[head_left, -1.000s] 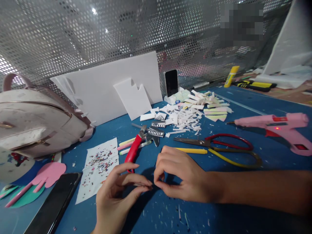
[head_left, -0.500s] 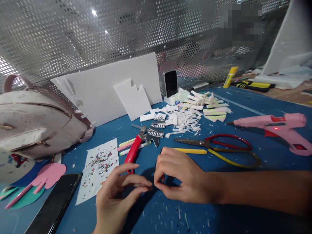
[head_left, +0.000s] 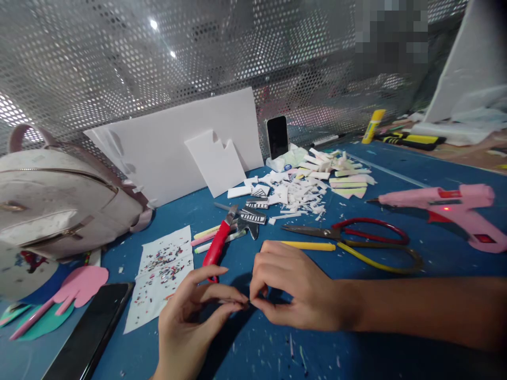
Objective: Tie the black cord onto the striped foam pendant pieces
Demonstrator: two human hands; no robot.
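Note:
My left hand (head_left: pixel 202 316) is closed in a pinch, thumb against fingertips, just above the blue table (head_left: pixel 253 359). Facing it, my right hand (head_left: pixel 293 287) also pinches, its fingertips almost meeting the left ones. Whatever sits between the fingers is too small or hidden to name. Beyond the left hand lies a red-handled craft knife (head_left: pixel 218 243), blade pointing away. A yellow stick (head_left: pixel 309 246) rests behind the right knuckles. Scissors (head_left: pixel 336 235) with red and yellow handles lie past it. Left of my hands is a white paper sheet (head_left: pixel 132 314) scattered with tiny coloured bits.
A pink glue gun (head_left: pixel 443 200) with a lit red light lies at right. White foam scraps (head_left: pixel 301 192) are heaped behind the scissors. A phone (head_left: pixel 278 137) stands at the back; another phone (head_left: pixel 87 338) lies front left. A pale backpack (head_left: pixel 63 195) occupies the left side.
Both hands keep their pinched poses at nearly the same spot. Only a very slight shift of the whole view shows; nothing on the table has moved.

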